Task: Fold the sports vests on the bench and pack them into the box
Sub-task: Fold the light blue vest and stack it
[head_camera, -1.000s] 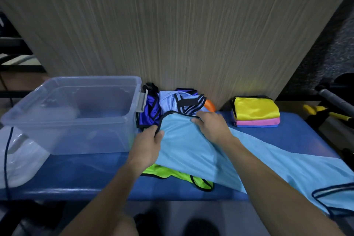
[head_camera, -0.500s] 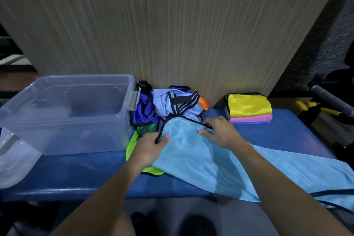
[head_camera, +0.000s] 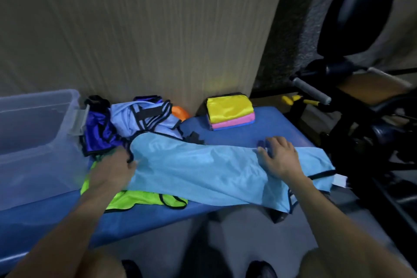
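Both hands [head_camera: 112, 170] [head_camera: 281, 159] rest on light-blue vest [head_camera: 203, 171] across bench [head_camera: 237, 136].

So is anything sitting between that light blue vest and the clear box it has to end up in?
Yes. A heap of unfolded vests lies between the light blue vest and the clear box, right beside the box's wall. It stays low, so lifting the vest over should clear it. The box's top is open.

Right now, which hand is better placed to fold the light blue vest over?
Probably the right hand: it rests flat mid-vest with loose cloth beyond it. The left hand grips the vest's left end.
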The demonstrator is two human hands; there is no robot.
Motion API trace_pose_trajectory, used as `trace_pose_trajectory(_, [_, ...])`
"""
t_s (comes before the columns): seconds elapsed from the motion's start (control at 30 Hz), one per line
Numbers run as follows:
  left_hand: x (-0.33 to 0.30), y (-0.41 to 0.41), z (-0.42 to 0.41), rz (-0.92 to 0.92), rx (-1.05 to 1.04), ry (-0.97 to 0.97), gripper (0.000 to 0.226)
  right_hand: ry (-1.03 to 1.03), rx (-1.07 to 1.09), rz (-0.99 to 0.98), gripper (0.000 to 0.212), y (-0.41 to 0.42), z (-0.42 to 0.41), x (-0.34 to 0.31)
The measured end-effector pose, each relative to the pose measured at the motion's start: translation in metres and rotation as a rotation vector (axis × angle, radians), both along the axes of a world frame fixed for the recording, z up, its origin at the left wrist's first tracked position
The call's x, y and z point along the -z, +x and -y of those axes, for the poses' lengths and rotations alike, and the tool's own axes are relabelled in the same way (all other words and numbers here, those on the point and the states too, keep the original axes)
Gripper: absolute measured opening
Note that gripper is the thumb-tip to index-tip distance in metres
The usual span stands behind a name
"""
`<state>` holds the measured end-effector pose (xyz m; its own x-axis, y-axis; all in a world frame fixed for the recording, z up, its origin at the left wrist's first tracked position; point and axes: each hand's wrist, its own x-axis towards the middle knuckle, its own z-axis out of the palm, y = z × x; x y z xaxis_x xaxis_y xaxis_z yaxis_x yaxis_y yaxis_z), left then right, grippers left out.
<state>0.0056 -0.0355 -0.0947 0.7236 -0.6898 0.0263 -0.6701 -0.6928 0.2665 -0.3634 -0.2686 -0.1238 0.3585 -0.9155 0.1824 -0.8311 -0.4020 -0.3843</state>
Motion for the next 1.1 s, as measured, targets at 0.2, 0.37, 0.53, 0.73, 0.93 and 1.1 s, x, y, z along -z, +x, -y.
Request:
trace_pose_trajectory(0.2, [-0.015,-0.097,0.044,0.302,0.519,-0.273,0.050,0.094,-0.055,-0.142,0.067,-0.015,0.004,0.020])
trace_pose_trajectory(0.37, [0.013,-0.169,0.098,0.112,1.127,0.031,0.061,0.088,-0.096,-0.105,0.062,-0.018,0.006,0.022])
trace_pose_trajectory(0.53, [0.026,-0.175,0.118,0.147,1.120,-0.020,0.042,-0.176,0.370,0.363,0.057,-0.065,0.025,0.006])
trace_pose_trajectory(0.73, [0.030,-0.191,0.128,0.121,1.049,-0.111,0.020,0.568,0.860,0.845,0.093,-0.129,0.027,0.032])
trace_pose_trajectory(0.93, [0.034,-0.193,0.132,0.087,1.007,-0.133,0.017,0.359,0.864,0.704,0.071,-0.129,0.031,0.032])
trace_pose_trajectory(1.1, [0.035,-0.195,0.130,0.066,0.987,-0.146,0.014,0.247,0.746,0.699,0.026,-0.128,0.030,0.018])
